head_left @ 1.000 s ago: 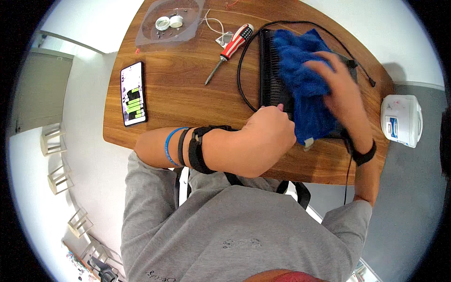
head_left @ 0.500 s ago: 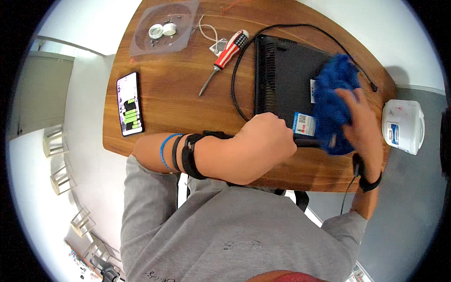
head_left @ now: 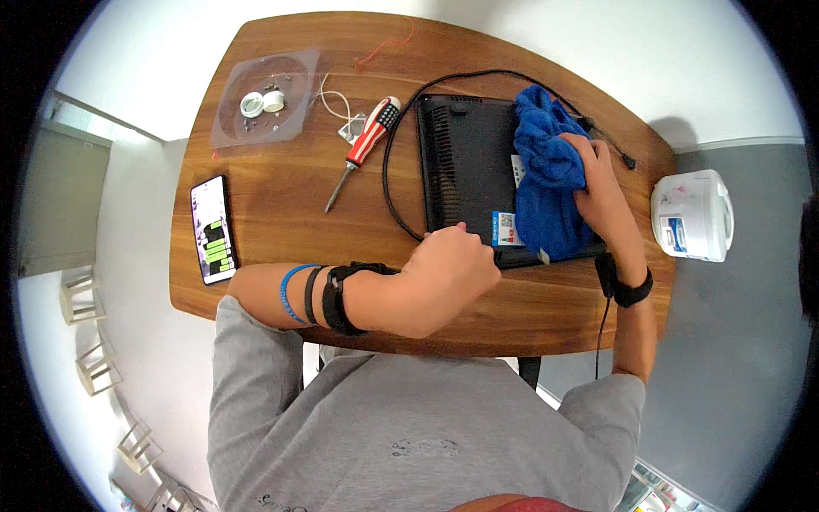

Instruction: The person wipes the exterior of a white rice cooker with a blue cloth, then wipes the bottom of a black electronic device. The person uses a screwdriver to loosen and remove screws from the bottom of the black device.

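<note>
A blue cloth [head_left: 550, 213] lies bunched over the right part of a black laptop [head_left: 473, 162], which rests underside up with its vents showing. The fingers of my right hand [head_left: 597, 183] are closed on the cloth's right side. At the laptop's near left corner my left hand [head_left: 448, 277] is curled shut. Its fingertips are hidden, so I cannot tell whether it grips the laptop's edge. A blue and white sticker [head_left: 505, 229] shows between that hand and the cloth. A black cable [head_left: 386, 162] loops around the laptop's left and far sides.
Left of the cable lies a red and white screwdriver [head_left: 373, 132]. Farther left are a clear plastic sheet [head_left: 299, 124] with small white round containers [head_left: 263, 103] and screws, and a lit phone [head_left: 213, 230]. A white plastic tub [head_left: 695, 215] stands beyond the table's right edge.
My right hand has moved the cloth left and away from me across the laptop. My left hand stays at the near corner. The whole view has shifted slightly.
</note>
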### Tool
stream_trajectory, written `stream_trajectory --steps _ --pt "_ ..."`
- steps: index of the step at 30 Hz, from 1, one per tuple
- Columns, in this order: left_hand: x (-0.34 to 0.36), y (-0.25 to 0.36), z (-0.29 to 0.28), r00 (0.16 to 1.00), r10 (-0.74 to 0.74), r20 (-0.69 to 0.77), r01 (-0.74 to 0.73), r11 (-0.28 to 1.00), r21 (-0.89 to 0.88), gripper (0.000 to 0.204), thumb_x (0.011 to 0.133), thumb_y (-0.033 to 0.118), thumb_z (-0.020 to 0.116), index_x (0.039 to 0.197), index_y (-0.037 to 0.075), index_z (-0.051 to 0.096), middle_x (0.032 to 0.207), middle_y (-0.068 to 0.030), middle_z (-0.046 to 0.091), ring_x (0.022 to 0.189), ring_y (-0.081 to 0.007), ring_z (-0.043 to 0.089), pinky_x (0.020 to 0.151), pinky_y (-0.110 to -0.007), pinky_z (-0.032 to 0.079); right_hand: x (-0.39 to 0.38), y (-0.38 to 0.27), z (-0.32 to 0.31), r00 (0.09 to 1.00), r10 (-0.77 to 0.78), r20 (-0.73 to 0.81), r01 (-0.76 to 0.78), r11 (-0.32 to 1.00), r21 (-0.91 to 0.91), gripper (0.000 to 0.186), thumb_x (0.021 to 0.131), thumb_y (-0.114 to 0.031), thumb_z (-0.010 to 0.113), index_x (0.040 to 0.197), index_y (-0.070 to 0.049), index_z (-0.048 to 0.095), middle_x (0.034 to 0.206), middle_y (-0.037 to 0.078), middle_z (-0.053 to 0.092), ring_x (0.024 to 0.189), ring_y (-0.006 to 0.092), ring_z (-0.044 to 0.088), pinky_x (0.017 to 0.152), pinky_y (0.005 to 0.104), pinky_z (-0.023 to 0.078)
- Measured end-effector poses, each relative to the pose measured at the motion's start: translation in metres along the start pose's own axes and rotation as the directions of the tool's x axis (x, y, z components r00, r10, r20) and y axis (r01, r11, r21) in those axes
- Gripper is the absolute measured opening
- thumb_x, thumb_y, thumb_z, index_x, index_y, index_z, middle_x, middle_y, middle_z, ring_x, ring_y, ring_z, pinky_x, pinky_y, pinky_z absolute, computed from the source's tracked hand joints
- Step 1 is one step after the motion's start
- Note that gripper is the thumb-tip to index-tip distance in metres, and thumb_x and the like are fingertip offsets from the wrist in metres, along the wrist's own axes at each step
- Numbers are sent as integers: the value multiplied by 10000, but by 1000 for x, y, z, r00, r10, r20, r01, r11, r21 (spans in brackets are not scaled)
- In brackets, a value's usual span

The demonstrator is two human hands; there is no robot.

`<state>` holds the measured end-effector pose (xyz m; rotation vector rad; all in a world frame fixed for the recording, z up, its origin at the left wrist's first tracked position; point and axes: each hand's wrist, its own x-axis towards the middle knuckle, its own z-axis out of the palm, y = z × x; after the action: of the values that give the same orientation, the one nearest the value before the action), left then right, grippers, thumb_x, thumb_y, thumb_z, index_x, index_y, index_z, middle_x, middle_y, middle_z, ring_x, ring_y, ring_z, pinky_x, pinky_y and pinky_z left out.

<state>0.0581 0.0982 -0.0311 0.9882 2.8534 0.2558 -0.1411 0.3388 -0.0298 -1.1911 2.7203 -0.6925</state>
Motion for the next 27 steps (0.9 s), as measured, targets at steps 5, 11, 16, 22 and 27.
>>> stream_trajectory --steps 5,11,16,22,27 --pt "3 -5 -6 999 5 46 -4 999 -36 41 849 86 808 844 85 850 852 -138 818 836 -292 830 689 -386 650 -3 66 -24 982 187 -38 -191 968 -161 833 827 206 597 1577 -136 478 1467 261 547 1418 515 532 1196 510 462" --pt "11 -5 11 995 -27 92 33 997 -63 73 787 87 842 859 90 853 894 -126 826 872 -288 832 714 -384 644 -15 105 -68 942 160 296 -142 986 -82 720 838 72 677 1507 -112 486 1389 314 664 1387 532 588 1124 528 500" --pt "17 -1 12 990 38 134 -34 999 -28 99 771 91 858 870 88 858 917 -126 832 908 -289 832 720 -384 642 -1 152 -68 989 121 84 -90 948 -305 739 828 73 681 1518 -149 533 1393 298 682 1310 541 637 1049 547 547" --pt "13 -6 0 990 37 138 -34 999 -27 116 750 94 872 863 82 849 901 -134 826 905 -299 832 728 -380 640 79 12 -6 977 -214 -20 196 923 -330 776 819 160 635 1496 -214 576 1393 239 629 1265 506 655 1018 554 574" --pt "4 -11 -1 997 42 63 -41 999 -25 101 740 99 867 836 85 836 880 -145 820 883 -305 830 716 -392 635 103 -74 37 846 -510 153 533 804 -264 686 805 155 663 1384 -213 651 1413 167 615 1223 473 653 995 524 579"
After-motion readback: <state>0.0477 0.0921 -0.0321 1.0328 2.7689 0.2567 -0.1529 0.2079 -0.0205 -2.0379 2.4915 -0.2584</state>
